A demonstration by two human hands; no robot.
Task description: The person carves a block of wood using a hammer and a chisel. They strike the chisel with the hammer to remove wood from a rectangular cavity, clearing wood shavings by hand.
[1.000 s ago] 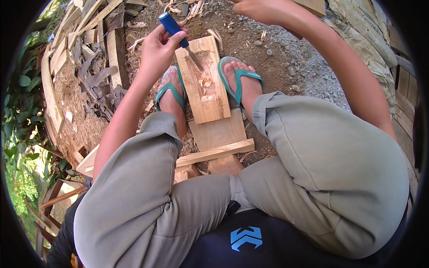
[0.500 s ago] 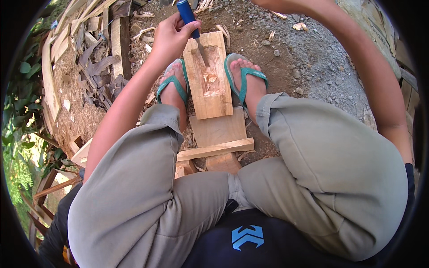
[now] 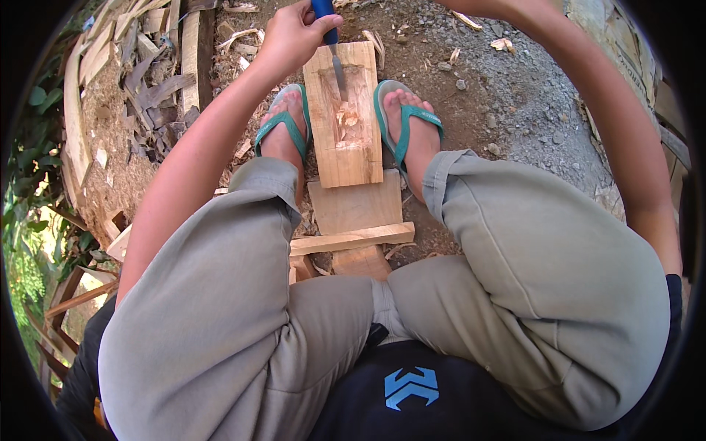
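My left hand [image 3: 293,35] is closed round the blue handle of a chisel [image 3: 337,66]. The chisel stands tilted, its blade down in a rough hollow cut in a pale wooden block [image 3: 351,167]. Loose chips [image 3: 348,116] lie in that hollow. Of my right hand [image 3: 474,6] only the wrist end shows at the top edge, beyond the block and to its right; its fingers, and anything in them, are out of the picture. The block lies between my two sandalled feet [image 3: 413,126], its near end resting on a flat board [image 3: 357,206].
A narrow wooden strip [image 3: 360,238] lies across the board's near end, with another wood piece [image 3: 360,262] closer to me. Scrap planks and bark [image 3: 158,92] are heaped on the left. Grey gravel [image 3: 548,125] covers ground at right, with wood shavings [image 3: 503,45] farther off.
The whole view has shifted a little, so the block and feet sit higher in it. My left hand still holds the chisel in the hollow; more of my right hand has left the top edge.
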